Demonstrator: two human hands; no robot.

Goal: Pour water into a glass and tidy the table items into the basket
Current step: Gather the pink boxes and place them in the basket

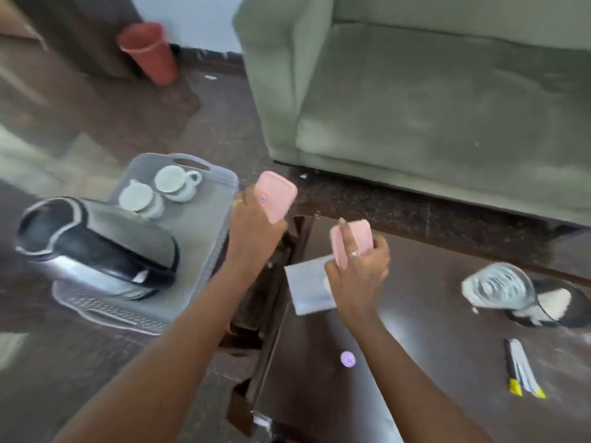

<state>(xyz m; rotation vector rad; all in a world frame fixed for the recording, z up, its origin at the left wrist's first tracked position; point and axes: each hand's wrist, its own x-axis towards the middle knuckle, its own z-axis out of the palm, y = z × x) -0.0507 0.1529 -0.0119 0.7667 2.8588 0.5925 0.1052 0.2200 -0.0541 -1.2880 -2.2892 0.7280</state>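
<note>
Notably, two pink rounded phone-like cases were counted: the left hand (pixel 256 225) clamped one (pixel 277 197) beside the grey plastic basket (pixel 204 219), the right hand (pixel 358 270) gripped the other (pixel 351 243). Inside the basket lay one black-and-silver jug (pixel 96 247) and two white cups (pixel 160 190). One clear glass (pixel 499 287) stood far right on the dark table (pixel 415 362). No writing was legible.

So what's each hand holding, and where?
Left hand grips a pink rectangular phone-like case by its lower end; right hand grips another pink case around its lower half.
</note>
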